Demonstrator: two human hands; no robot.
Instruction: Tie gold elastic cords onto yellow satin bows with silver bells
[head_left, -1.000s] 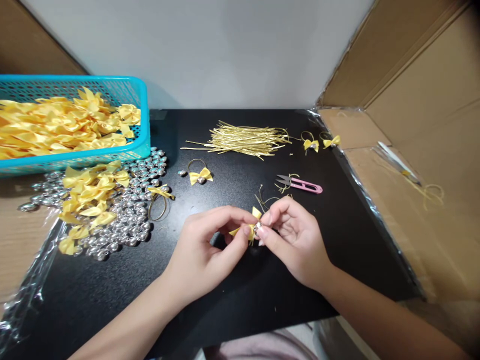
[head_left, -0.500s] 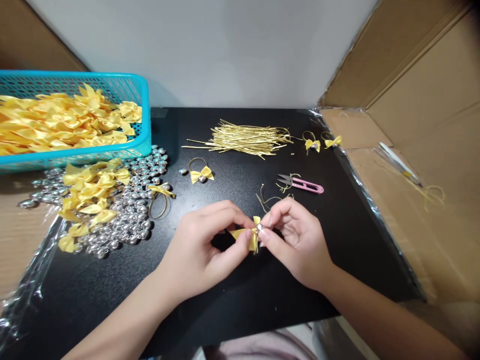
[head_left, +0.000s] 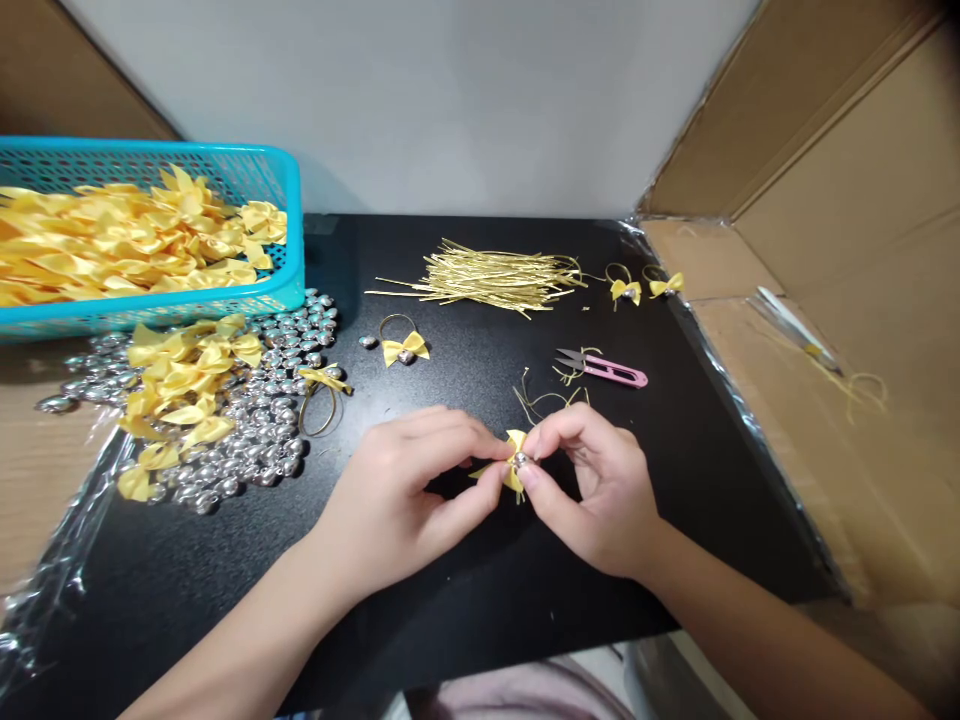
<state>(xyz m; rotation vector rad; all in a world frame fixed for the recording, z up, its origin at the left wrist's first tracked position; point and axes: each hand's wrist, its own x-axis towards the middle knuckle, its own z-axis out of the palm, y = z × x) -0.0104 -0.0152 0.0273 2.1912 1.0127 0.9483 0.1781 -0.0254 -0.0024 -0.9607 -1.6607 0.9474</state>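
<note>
Between both hands, above the black table, is a yellow ribbon bow (head_left: 515, 474). My left hand (head_left: 416, 490) pinches the bow from the left with thumb and fingertips. From the other side my right hand (head_left: 596, 485) pinches a small silver bell-like bead (head_left: 520, 460) against the bow's middle. Bits of gold cord show at the bow's lower edge; the rest of the cord is hidden by fingers. Cord scraps (head_left: 536, 405) lie just beyond my right fingers, and pink thread snips (head_left: 611, 370) rest behind them.
A turquoise basket (head_left: 292, 230) of yellow bows stands back left. Before it lie loose bows (head_left: 187, 380) and silver beads (head_left: 262, 440). Gold cords (head_left: 499, 278) are bundled at the back. Finished-looking bows on loops (head_left: 406, 350) lie around. Cardboard (head_left: 840, 300) borders the right.
The bow has turned slightly between my fingers, so its left tail looks narrower. Both hands stay in nearly the same place, still pinching.
</note>
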